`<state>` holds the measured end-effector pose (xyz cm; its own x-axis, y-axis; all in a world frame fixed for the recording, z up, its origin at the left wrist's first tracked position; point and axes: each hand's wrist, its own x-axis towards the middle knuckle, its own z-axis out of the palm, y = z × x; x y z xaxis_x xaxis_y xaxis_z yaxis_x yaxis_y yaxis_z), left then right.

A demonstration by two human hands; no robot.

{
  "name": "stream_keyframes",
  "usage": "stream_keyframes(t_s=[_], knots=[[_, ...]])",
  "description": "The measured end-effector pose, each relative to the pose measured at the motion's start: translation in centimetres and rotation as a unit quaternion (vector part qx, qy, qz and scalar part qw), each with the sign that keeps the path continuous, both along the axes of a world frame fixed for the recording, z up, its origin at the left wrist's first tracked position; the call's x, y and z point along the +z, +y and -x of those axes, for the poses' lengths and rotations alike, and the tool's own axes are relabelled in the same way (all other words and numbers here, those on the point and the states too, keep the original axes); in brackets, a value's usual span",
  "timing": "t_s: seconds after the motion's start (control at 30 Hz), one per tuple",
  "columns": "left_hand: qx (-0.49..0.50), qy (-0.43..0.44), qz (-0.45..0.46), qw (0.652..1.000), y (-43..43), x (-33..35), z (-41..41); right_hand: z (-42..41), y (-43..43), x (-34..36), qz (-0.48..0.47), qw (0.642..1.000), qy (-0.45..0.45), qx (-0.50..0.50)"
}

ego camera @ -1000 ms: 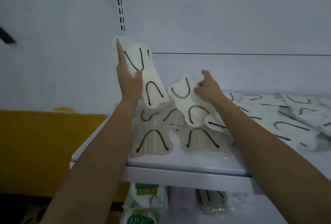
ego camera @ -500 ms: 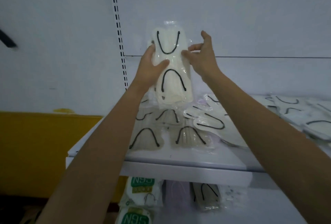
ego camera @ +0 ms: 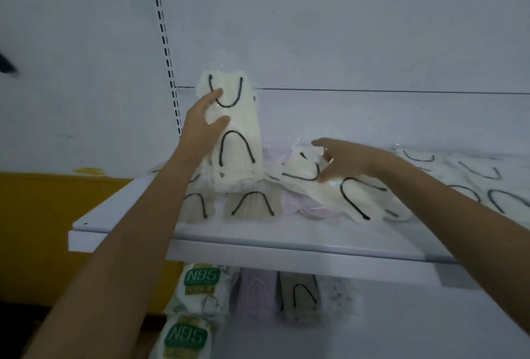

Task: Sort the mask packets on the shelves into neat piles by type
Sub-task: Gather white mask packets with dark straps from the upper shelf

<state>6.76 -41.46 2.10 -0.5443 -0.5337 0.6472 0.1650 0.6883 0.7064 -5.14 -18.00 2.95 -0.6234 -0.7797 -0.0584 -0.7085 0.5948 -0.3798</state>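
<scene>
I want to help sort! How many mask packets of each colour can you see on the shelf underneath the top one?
Green N95 packets: 2
Lilac packet: 1
Beige packet with black loops: 1
Pale speckled packet: 1
Total: 5 in view

Shelves (ego camera: 258, 246): 2. Left hand (ego camera: 200, 126), right hand (ego camera: 352, 160): 2. N95 packets (ego camera: 200, 287), lower left: 2. Beige packets (ego camera: 252, 206): 2. Cream packets (ego camera: 241, 132): overlapping, uncounted.

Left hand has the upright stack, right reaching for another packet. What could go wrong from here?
The cream stack stands on end, gripped by the left hand at one side; it could fan out or topple. The right hand, open over a loose cream packet, might drag the lilac packets beneath it toward the shelf edge.
</scene>
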Motion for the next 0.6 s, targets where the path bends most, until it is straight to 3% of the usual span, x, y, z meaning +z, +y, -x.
stream_keyframes(t_s=[0.07,0.17,0.23,0.27,0.33,0.4,0.47,0.53,0.6], knots=[[0.025,-0.002,-0.024,0.999,-0.4,-0.4,-0.8,0.9,1.0,1.3,0.106,0.989,-0.1,-0.006],[-0.004,0.017,-0.089,0.996,1.2,-0.1,-1.2,1.2,0.8,3.6,0.297,0.917,-0.265,0.001],[-0.082,0.029,-0.167,0.982,3.1,0.4,-0.7,0.6,-1.2,3.8,0.358,0.892,-0.276,0.003],[-0.11,0.026,-0.185,0.976,3.9,0.5,-0.2,-0.1,-2.4,3.6,0.365,0.896,-0.252,-0.001],[-0.113,-0.007,-0.152,0.982,5.0,0.2,0.4,-1.1,-4.6,3.2,0.374,0.906,-0.197,-0.012],[-0.09,-0.017,-0.127,0.988,4.9,-0.3,0.4,-0.4,-5.5,2.6,0.397,0.896,-0.197,-0.026],[-0.046,-0.01,-0.115,0.992,3.9,-0.8,-0.3,1.2,-4.8,1.7,0.362,0.912,-0.19,-0.036],[-0.021,0.004,-0.097,0.995,2.5,-1.2,-1.3,2.7,-3.4,-0.1,0.153,0.982,-0.098,-0.045],[-0.017,0.031,-0.093,0.995,1.2,-1.5,-2.2,3.7,-2.3,-2.3,-0.008,0.999,-0.017,-0.046]])
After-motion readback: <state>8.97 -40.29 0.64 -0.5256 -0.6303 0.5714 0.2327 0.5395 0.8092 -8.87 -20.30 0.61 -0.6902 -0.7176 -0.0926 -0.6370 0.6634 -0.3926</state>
